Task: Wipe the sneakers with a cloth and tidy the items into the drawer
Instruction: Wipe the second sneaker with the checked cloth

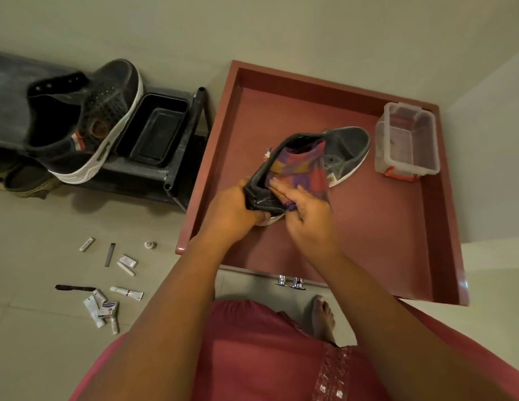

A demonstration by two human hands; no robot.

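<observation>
A dark grey sneaker (pixel 346 146) with a white sole lies inside the open red drawer (pixel 368 227), toe pointing far right. My left hand (pixel 232 212) grips its heel end. My right hand (pixel 307 215) presses a multicoloured checked cloth (pixel 301 172) against the sneaker's opening and side. A second dark sneaker (pixel 102 117) with a white sole rests on a low black rack (pixel 177 172) at the left.
A clear plastic box (pixel 406 140) with red clips stands in the drawer's far right corner. A black tray (pixel 154 131) sits on the rack. Several small tubes and packets (pixel 107 305) and a dark strip (pixel 109 254) lie scattered on the tiled floor at the left. My bare foot (pixel 323 316) is below the drawer front.
</observation>
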